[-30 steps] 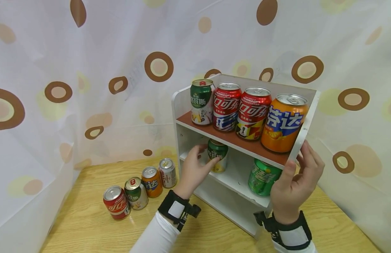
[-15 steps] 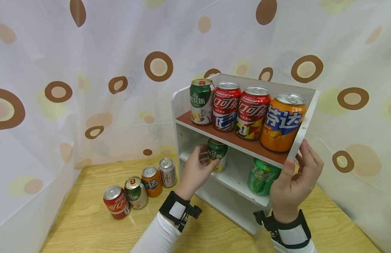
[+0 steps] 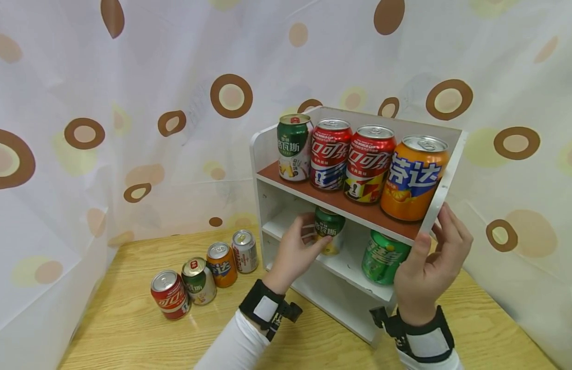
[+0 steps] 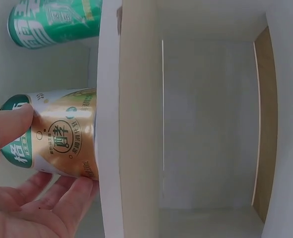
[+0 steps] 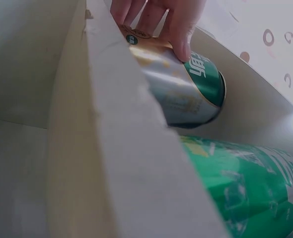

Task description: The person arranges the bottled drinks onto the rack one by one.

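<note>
Behind the shelf edge [image 4: 110,129], open room parts 1 kvass [image 3: 333,224] from 1 Sprite [image 3: 384,259]; left hand [image 3: 295,254] clasps kvass, right hand [image 3: 431,270] loosely touches the rack [image 3: 441,187].

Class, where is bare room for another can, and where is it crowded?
Free: the bottom compartment, under the middle shelf; the table between the left sleeve and loose cans. Crowded: the top shelf, bearing four cans; the middle one between held can and green can.
</note>
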